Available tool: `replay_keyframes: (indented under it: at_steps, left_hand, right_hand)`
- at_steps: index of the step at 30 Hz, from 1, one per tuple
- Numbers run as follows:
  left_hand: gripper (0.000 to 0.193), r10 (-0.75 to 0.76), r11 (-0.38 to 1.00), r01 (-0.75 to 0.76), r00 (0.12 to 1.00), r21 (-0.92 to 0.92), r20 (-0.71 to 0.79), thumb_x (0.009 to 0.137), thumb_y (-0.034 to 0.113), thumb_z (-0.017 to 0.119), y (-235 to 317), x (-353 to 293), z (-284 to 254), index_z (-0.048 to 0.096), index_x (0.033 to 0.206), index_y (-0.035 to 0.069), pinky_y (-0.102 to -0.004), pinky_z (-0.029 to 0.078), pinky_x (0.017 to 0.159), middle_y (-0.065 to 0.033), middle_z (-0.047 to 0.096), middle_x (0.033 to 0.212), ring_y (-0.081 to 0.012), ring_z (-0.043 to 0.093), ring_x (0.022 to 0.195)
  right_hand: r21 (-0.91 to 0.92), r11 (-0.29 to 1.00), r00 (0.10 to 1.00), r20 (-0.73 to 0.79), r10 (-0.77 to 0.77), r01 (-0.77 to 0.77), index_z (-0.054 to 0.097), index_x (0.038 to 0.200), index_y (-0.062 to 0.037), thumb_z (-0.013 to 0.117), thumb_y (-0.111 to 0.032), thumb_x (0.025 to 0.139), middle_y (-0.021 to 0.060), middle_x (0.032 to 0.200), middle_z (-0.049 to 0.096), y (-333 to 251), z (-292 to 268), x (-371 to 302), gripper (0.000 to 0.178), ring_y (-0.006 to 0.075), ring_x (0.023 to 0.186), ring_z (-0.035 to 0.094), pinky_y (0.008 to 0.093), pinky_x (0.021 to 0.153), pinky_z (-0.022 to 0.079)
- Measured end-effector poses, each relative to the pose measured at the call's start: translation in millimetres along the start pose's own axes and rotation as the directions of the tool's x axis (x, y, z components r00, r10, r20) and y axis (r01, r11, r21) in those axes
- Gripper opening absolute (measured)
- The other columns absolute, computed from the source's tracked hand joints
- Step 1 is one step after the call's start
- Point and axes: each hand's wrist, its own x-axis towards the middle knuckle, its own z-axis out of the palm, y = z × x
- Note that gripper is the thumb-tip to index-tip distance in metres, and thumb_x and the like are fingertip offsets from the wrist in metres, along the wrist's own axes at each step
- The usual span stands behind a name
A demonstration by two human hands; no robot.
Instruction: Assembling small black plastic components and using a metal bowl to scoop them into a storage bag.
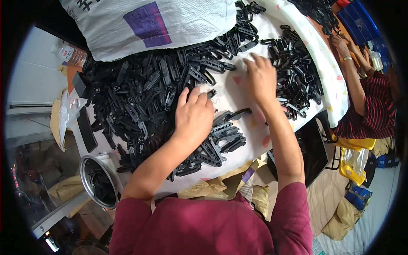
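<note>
Small elongated black plastic parts lie in a large pile [140,97] on a white-covered table [255,131]. At that pile's right edge my left hand [195,114] rests with its fingers a little apart and bent over the parts; no held part shows. A single black part [211,93] lies by its fingertips. My right hand [260,78], slightly blurred, hovers over the white strip beside a second pile [295,68] of black parts. Its fingers are apart and nothing shows in them. Below my left hand, several longer parts [227,136] lie in a loose group.
A white woven sack [157,25] lies across the far side of the pile. To the left stand a metal bowl [100,180] of black parts and a plastic bottle [70,54]. Another person [369,97] works at the right, near blue bins [359,21].
</note>
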Motion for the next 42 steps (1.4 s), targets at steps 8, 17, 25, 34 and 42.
replay_keyframes:
  at_steps: [8,17,25,34,42]
  left_hand:
    - [0.041,-0.004,0.968,0.026,0.996,-0.251,0.087,0.076,0.028,0.066,20.5,-12.4,0.2,0.060,0.107,0.003,-0.0487,0.025,0.106,-0.0159,0.052,0.120,-0.0314,0.041,0.122]
    - [0.012,-0.012,0.983,0.034,0.993,0.181,-0.118,0.072,0.013,0.056,-17.1,49.8,24.7,0.063,0.079,0.008,-0.0360,0.038,0.071,-0.0040,0.055,0.081,-0.0205,0.051,0.082]
    - [0.007,0.115,0.988,-0.138,0.954,-0.065,-0.278,0.074,0.013,0.057,-3.5,30.0,19.6,0.057,0.079,0.008,-0.0369,0.041,0.076,-0.0060,0.061,0.089,-0.0207,0.056,0.088]
    - [0.029,-0.112,0.934,0.075,0.990,-0.349,-0.088,0.074,0.021,0.070,38.5,51.5,19.2,0.050,0.090,0.007,-0.0378,0.049,0.059,-0.0087,0.061,0.071,-0.0269,0.061,0.072]
    - [0.074,0.021,0.867,-0.012,1.000,-0.498,0.013,0.078,0.037,0.066,58.7,90.2,21.5,0.033,0.135,0.003,-0.0458,0.026,0.106,-0.0221,0.027,0.143,-0.0360,0.030,0.131]
  right_hand:
    - [0.334,0.936,0.994,0.042,0.100,-0.108,0.068,0.087,-0.0060,0.063,-0.013,0.077,0.0113,0.090,0.063,-31.4,39.1,38.2,0.014,0.0301,0.083,0.056,0.0376,0.074,0.047]
    - [0.115,0.988,0.982,0.174,0.078,-0.099,0.063,0.075,-0.0039,0.060,-0.012,0.075,0.0143,0.083,0.059,-28.2,44.5,42.6,0.009,0.0333,0.080,0.057,0.0412,0.072,0.048]
    - [0.187,0.963,0.967,0.201,0.154,-0.193,0.059,0.084,-0.0056,0.068,-0.021,0.072,0.0113,0.080,0.060,-31.5,32.2,42.6,0.022,0.0308,0.081,0.059,0.0413,0.068,0.048]
    - [0.195,0.865,0.868,0.300,0.396,-0.462,0.058,0.086,-0.0057,0.068,-0.030,0.071,0.0142,0.091,0.062,-3.6,-14.3,32.6,0.030,0.0324,0.084,0.061,0.0394,0.070,0.047]
    - [0.032,0.862,0.861,-0.045,0.507,-0.506,0.061,0.099,-0.0063,0.057,-0.020,0.085,0.0144,0.096,0.061,50.8,-60.0,5.0,0.020,0.0329,0.091,0.059,0.0405,0.077,0.047]
